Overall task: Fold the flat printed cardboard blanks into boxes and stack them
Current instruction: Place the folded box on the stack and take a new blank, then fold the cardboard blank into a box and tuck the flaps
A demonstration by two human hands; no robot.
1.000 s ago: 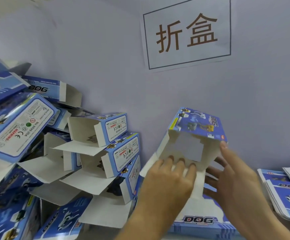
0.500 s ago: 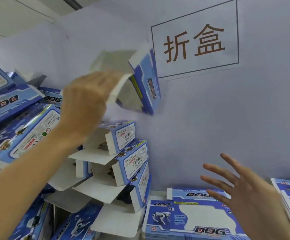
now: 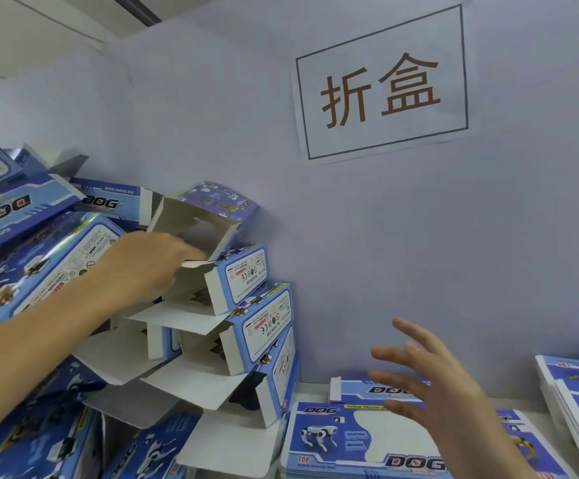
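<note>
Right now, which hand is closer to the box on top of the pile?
Left. The left hand touches the top box at its lower flap; the right hand hovers open, far below and right.

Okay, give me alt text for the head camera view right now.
A person's left hand sets a folded blue box on top of a stack of folded boxes against a wall, while the right hand hovers open above a pile of flat printed blanks. A paper sign hangs above.
</note>
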